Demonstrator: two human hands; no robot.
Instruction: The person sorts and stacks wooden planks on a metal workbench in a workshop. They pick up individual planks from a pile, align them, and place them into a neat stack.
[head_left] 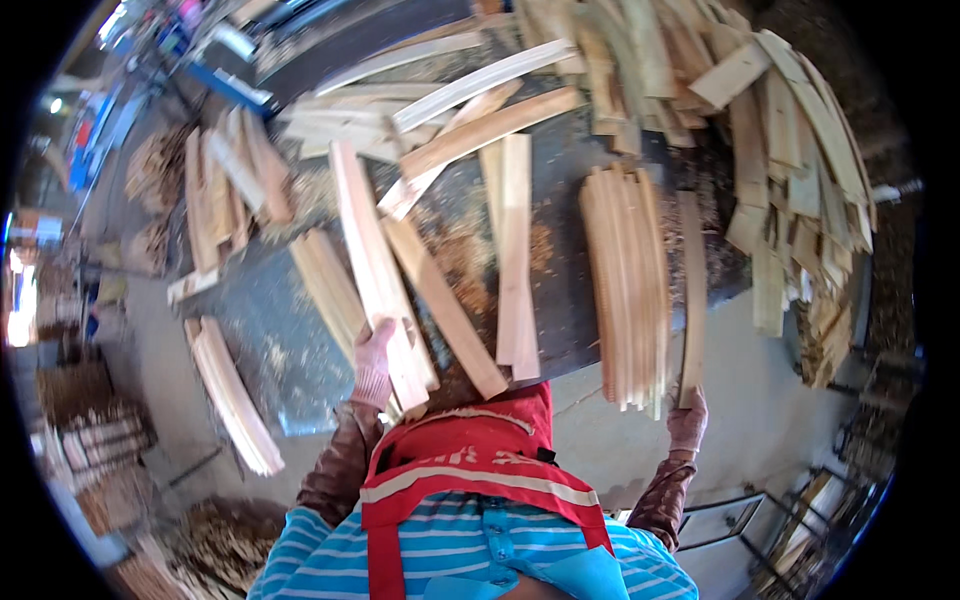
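My left hand (373, 362), in a pink glove, grips the near end of a long pale wood slat (372, 260) lying on the dark metal worktable (570, 290). My right hand (687, 420), also gloved, holds the near end of a single narrow slat (691, 290) at the table's right edge. Right beside it, a bundle of thin slats (625, 285) stands on edge and overhangs the table's near edge. More loose slats (515, 250) lie between my hands.
A big heap of slats (790, 150) piles at the back right. Curved slats (235, 395) hang off the table's left side, with more wood (225, 190) behind. Sawdust covers the table. Metal racks (790, 530) stand lower right, bundled wood (95, 440) lower left.
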